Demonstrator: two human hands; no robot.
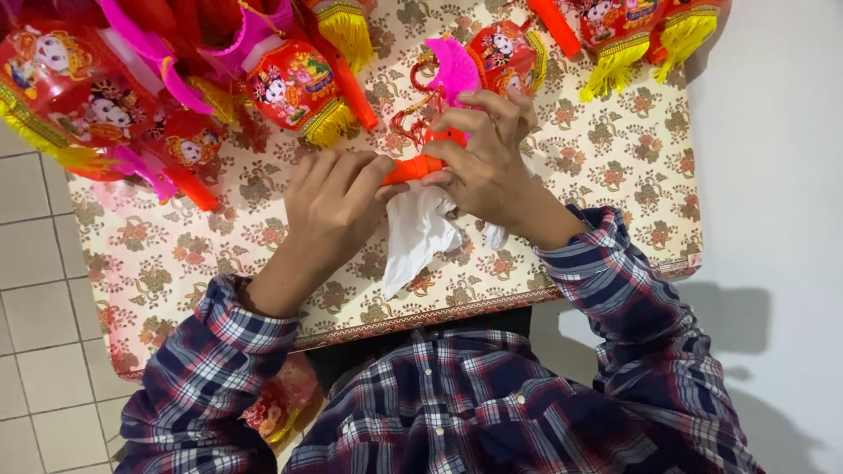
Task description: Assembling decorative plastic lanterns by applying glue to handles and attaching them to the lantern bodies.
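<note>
My left hand (334, 197) and my right hand (487, 158) meet over the middle of a small table and both grip an orange-red plastic stick (411, 168), the handle of a toy lantern. A white tissue (417, 235) hangs down from under the hands, pinched by my right hand. At the stick's far end sit a pink fan-shaped piece (452, 66) and a red lantern body (505, 54) with cartoon figures and yellow fringe.
The table carries a cream floral cloth (615, 149). Several red and yellow lanterns (294, 88) with pink and red handles crowd its far edge and left corner (79, 96). Grey tiled floor (35, 290) lies left, a white wall (773, 175) right.
</note>
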